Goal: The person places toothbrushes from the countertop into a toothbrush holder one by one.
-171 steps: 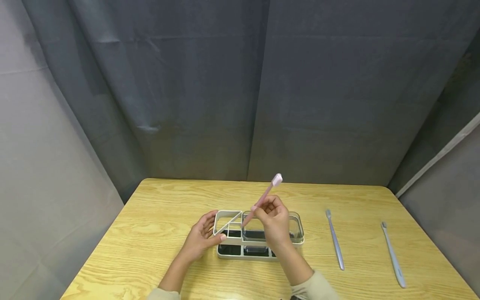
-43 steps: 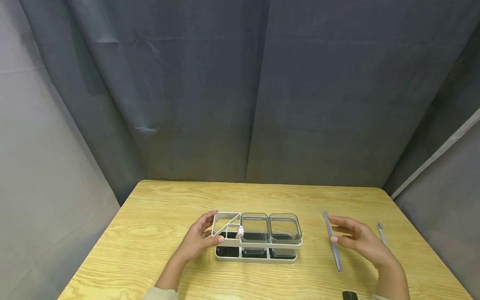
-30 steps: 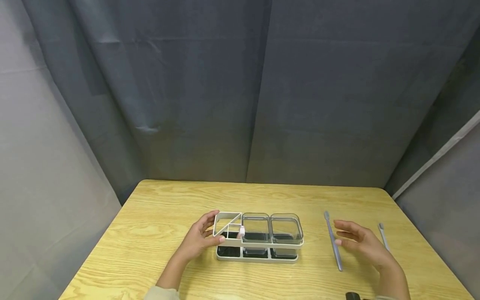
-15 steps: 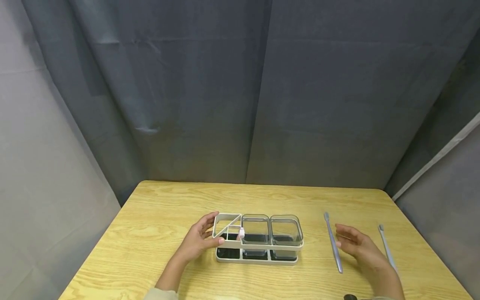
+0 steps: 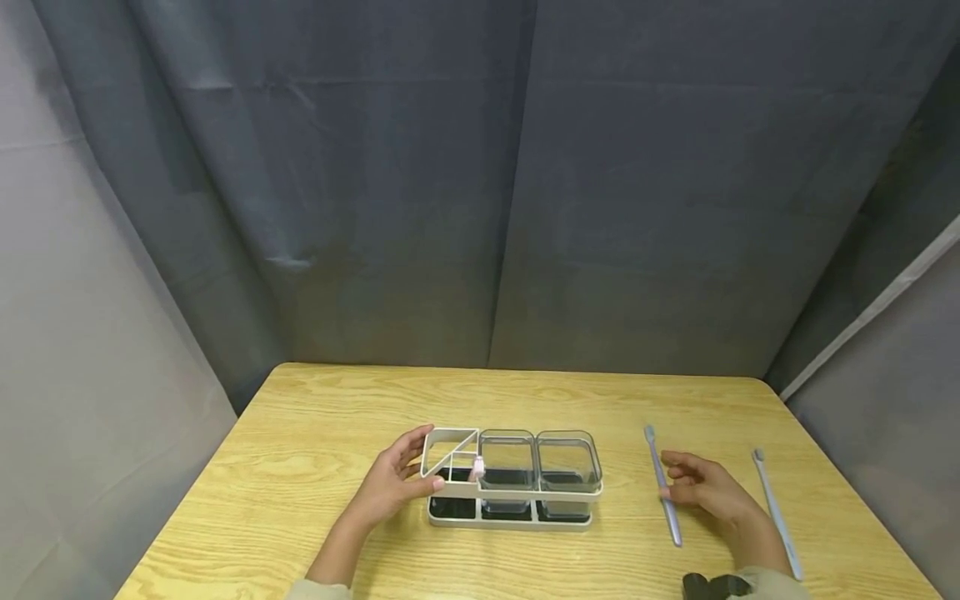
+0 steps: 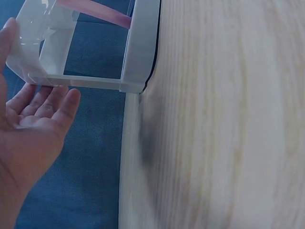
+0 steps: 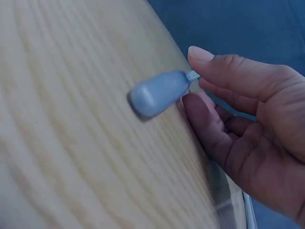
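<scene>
In the head view my left hand (image 5: 390, 479) holds the left end of a cream-rimmed caddy (image 5: 517, 492). A pink toothbrush (image 5: 477, 468) stands in one of its small divided slots. Two clear square cups (image 5: 567, 460) fill the rest of the caddy. At the right, my right hand (image 5: 701, 492) pinches a blue-grey toothbrush (image 5: 671, 525) partway along its handle, which lies on the table. In the right wrist view the thick handle end (image 7: 159, 93) points away from the fingers; the fingers hide the rest. A second bluish toothbrush (image 5: 780, 521) lies right of that hand.
The wood-grain table (image 5: 337, 400) has a rounded back edge against a dark grey curtain (image 5: 390, 183). Lighter cloth (image 5: 90, 333) hangs at the left side. A black object (image 5: 708, 586) is at the right sleeve.
The pink toothbrush, earlier in my right hand, now stands in the caddy. My right hand has moved to the nearer blue-grey toothbrush and its fingers have closed in. My left hand stays put.
</scene>
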The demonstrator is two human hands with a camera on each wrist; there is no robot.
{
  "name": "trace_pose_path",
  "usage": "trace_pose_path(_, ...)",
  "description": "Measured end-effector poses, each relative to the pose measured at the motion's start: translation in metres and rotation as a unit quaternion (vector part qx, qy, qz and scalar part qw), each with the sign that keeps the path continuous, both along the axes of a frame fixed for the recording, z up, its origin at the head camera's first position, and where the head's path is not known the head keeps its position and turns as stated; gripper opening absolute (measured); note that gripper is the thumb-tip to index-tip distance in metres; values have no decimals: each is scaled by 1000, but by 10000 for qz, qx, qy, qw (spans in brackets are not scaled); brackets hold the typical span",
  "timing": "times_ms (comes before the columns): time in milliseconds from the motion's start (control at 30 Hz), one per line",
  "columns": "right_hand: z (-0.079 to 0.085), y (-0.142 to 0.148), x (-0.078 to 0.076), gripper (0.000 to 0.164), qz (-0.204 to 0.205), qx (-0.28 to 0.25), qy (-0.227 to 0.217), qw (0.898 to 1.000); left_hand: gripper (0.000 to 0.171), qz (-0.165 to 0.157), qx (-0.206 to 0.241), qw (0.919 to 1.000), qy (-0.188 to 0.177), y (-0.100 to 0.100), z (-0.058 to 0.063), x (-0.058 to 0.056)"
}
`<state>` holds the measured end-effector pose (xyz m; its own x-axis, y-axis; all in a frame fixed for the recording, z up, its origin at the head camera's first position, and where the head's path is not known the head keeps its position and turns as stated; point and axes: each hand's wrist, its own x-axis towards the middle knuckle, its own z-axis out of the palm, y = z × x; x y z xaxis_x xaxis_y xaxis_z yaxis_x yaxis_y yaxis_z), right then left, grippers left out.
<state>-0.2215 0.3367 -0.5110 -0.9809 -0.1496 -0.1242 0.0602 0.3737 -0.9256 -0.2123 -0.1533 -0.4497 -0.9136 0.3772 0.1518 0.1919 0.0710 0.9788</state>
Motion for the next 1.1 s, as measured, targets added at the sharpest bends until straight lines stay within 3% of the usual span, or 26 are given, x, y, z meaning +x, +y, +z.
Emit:
trace_pose_path(233,1,-2,-6,72,-98,142,-73,9998,77,-19,29,10000,45,0,-1,-1)
trace_pose_path(467,5,-8,-7,70,51,728,99,9973,77,1,20,10000,-29,-1,0,0)
trace_pose_path(600,6,-11,-7,71,-51,673,37,9977,78,-57,94,9999,-68,-1,-2,-1)
trace_pose_path(800,14,-20,-7,67,-181,657,-186,9975,77,-16,210,9998,54,-3,-22,-10)
trace_pose_path(1100,15,-21,-5,67,294,-126,-569,9979,75,-26,212,9997,111,-3,-25,-11)
